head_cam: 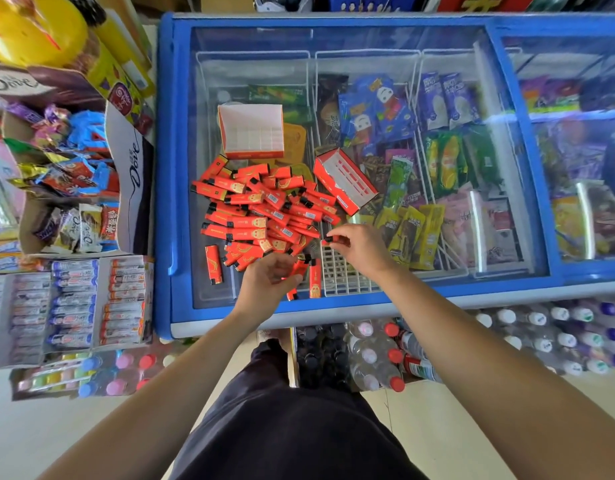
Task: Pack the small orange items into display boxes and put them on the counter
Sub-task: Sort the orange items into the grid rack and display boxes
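Orange lighters [300,268] in a small bunch sit in the curled fingers of the left hand [268,278] at the near edge of the glass freezer lid [209,292]; just to its right, the right hand [358,247] pinches a single lighter [330,240] between thumb and fingertips. Beyond both hands the main heap [261,216] lies loose on the glass; farther back stands an upright display box [252,133], empty, with a tipped display box [344,181] to its right.
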### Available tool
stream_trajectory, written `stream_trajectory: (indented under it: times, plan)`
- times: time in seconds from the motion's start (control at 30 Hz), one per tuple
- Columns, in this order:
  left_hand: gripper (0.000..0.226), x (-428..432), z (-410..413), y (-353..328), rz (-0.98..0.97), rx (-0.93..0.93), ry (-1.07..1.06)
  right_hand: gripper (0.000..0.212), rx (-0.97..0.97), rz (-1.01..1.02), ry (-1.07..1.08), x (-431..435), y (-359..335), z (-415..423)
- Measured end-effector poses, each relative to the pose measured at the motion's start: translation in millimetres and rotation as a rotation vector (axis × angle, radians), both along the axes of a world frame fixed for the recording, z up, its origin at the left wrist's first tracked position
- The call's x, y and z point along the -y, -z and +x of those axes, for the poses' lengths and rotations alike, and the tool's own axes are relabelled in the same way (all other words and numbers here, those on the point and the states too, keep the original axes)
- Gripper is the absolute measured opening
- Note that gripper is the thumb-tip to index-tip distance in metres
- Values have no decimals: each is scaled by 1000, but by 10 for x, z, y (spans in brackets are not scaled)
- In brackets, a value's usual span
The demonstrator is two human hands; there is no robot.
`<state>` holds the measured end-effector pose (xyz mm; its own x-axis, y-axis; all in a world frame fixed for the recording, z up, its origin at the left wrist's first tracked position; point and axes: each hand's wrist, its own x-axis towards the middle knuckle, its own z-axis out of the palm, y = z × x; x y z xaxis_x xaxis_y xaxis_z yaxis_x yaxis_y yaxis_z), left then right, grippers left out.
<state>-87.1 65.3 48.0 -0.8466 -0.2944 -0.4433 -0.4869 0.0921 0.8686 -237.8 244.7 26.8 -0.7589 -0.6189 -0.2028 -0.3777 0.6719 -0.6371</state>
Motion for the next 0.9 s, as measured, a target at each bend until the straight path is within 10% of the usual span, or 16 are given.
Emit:
stream_trajectory:
  times: [0.3,0.67,0.9]
  plan:
    - [19,-62,-173,-28,53,-31,-29,37,-43,-234,600,-140,-124,12]
    - [17,-64,-337,-40,82,-43,-56,16,-382,143,83,-175,-12,-461]
    - [21,-23,-365,23,77,-22,-59,43,30,-65,364,-18,-41,-344]
